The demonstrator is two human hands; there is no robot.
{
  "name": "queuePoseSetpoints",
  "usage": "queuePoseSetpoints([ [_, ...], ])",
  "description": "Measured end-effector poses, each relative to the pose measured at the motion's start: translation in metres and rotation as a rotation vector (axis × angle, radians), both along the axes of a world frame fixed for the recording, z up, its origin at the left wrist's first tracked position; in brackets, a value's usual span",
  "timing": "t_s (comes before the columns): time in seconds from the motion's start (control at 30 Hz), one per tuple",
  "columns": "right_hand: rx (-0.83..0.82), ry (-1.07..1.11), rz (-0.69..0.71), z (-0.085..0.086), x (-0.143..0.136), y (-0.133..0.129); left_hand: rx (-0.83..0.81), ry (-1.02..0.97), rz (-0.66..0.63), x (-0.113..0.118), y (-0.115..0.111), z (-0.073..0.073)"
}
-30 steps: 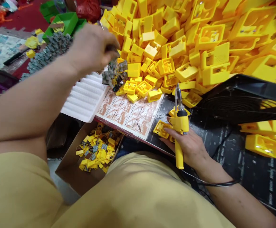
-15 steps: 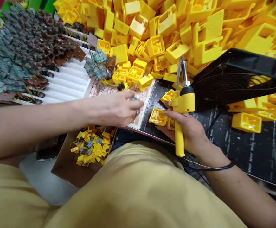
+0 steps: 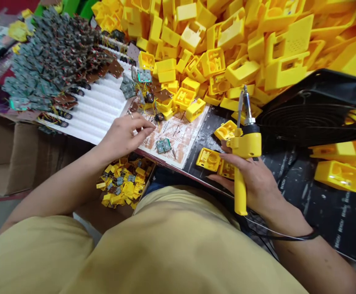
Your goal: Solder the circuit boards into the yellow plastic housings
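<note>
My left hand (image 3: 128, 132) is over the near edge of the printed sheet (image 3: 182, 136), its fingers partly bent and apart, with nothing seen in them. To its right a small green circuit board (image 3: 163, 145) lies on the sheet. A cluster of boards, wires and black round parts (image 3: 149, 98) is just beyond the fingers. My right hand (image 3: 251, 175) is wrapped round a yellow soldering gun (image 3: 245, 145), whose metal tip points away from me. Its thumb and fingers also reach an open yellow housing (image 3: 208, 159); another housing (image 3: 226, 130) sits just behind.
Yellow housings (image 3: 193, 34) are heaped along the back. Wired boards (image 3: 52, 53) are piled on white corrugated material (image 3: 98, 110) at the left. A black fan (image 3: 319, 102) stands at the right. Below the table edge is a box of yellow parts (image 3: 125, 179).
My left hand has drawn back to the left, and the small green board now shows on the sheet. The view has shifted; my right hand still holds the soldering gun.
</note>
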State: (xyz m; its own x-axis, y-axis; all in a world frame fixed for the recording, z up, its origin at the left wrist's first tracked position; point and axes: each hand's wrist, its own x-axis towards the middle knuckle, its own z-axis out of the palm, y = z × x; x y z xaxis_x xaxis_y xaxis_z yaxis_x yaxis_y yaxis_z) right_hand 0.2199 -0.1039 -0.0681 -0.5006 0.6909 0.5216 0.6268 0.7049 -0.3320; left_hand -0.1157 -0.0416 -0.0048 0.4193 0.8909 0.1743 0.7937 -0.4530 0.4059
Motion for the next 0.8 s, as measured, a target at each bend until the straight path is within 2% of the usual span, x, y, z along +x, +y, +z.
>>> queuePoseSetpoints([
  [0.17,0.002,0.0,0.001,-0.004,0.0,0.001,0.031,0.036,-0.028,0.014,-0.003,-0.029],
  [0.23,0.006,0.002,-0.006,-0.005,0.0,0.001,0.037,-0.074,-0.032,0.023,-0.003,-0.038],
  [0.33,-0.014,0.018,-0.027,-0.004,0.0,-0.002,0.021,-0.289,-0.073,0.032,-0.003,-0.043],
  [0.4,-0.02,0.027,-0.042,-0.004,-0.004,-0.003,0.027,-0.347,-0.176,0.036,-0.006,-0.041],
  [0.53,0.017,0.031,-0.053,-0.005,-0.022,-0.001,0.016,-0.306,-0.508,0.044,-0.015,-0.036],
  [0.6,0.038,0.032,-0.067,-0.005,-0.033,0.001,-0.03,-0.244,-0.583,0.045,-0.015,-0.035],
  [0.7,0.048,0.036,-0.093,0.001,-0.039,0.002,-0.064,-0.184,-0.526,0.044,-0.007,-0.033],
  [0.8,-0.006,0.049,-0.15,0.012,-0.024,-0.009,-0.11,-0.167,-0.389,0.05,0.003,-0.028],
])
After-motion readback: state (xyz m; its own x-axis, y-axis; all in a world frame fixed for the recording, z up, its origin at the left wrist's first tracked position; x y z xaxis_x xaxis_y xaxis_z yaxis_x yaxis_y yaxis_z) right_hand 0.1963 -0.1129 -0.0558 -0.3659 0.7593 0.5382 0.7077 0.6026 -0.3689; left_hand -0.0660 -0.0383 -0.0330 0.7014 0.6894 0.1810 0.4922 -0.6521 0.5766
